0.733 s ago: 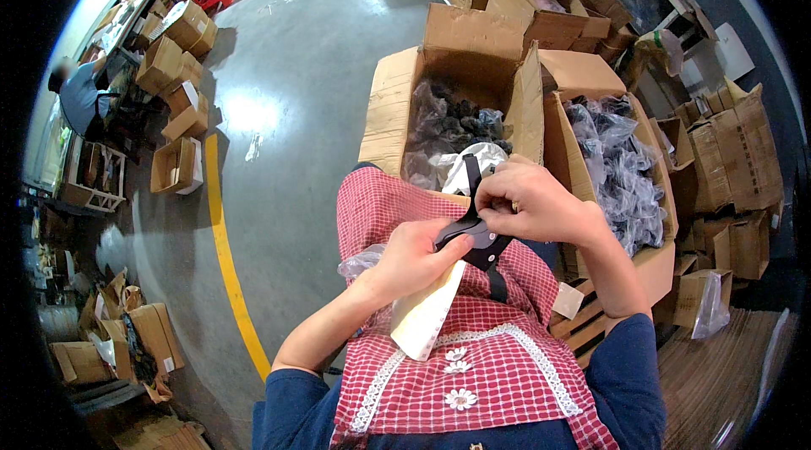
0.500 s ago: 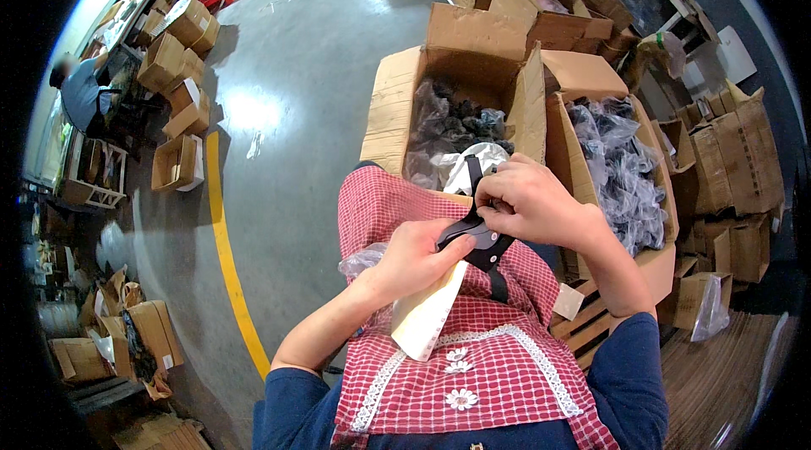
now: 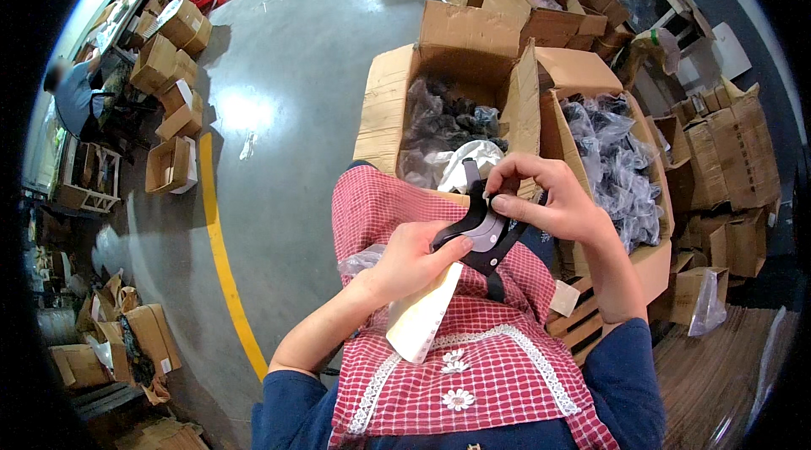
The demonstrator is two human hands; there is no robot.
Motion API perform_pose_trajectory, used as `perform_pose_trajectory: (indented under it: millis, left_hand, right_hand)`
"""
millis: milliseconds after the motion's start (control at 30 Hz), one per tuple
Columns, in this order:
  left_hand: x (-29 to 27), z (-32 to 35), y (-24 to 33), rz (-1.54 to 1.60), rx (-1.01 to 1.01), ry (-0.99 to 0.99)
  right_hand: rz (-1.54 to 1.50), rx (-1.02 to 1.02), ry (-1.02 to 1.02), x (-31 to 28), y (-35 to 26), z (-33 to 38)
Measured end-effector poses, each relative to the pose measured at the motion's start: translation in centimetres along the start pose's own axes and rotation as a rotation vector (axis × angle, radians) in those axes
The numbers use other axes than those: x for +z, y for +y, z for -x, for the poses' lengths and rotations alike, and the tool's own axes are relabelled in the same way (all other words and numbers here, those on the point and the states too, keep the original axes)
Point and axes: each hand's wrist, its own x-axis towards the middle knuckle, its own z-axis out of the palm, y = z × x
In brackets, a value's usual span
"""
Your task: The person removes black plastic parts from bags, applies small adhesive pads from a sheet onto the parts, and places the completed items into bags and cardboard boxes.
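My left hand (image 3: 412, 260) is closed round a black strapped piece (image 3: 467, 222) with a curved grey plate (image 3: 485, 235) and pale round dots on it. Its thumb presses on the plate's near edge. A pale yellowish sheet of what look like stickers (image 3: 422, 315) hangs down from under the same hand, over my apron. My right hand (image 3: 541, 196) is at the upper right of the black piece, thumb and forefinger pinched together close to its upper strap. What lies between those fingertips is too small to make out. A black strap end (image 3: 495, 286) dangles below the piece.
Ahead stands an open carton (image 3: 389, 112) of black items in clear bags, with white material at its near side. Right of it, another carton (image 3: 583, 70) holds similar bagged items. A wooden pallet (image 3: 583, 323) lies below. Far left, a person (image 3: 74, 95) sits near several cartons.
My right hand's fingertips have shifted slightly right, their pinch now clearer beside the strap. The black piece has turned a little, showing more of its grey plate. The left hand keeps its hold.
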Motion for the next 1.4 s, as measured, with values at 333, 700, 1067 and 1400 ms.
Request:
perform_pose_trajectory:
  millis: [333,700,1067,1400]
  left_hand:
    - [-0.1,0.0,1.4,-0.042,-0.037,-0.060]
    - [0.2,-0.1,-0.2,-0.010,0.002,-0.084]
    - [0.9,0.2,1.3,0.345,-0.151,-0.014]
    - [1.9,0.6,0.4,0.092,-0.212,-0.109]
  right_hand:
    - [0.502,-0.208,-0.093,1.5,1.8,-0.2]
    - [0.929,-0.039,0.088,0.2,1.3,-1.2]
    - [0.359,0.367,0.057,0.2,2.3,1.5]
    - [0.731,0.173,0.156,1.3,3.4,5.3]
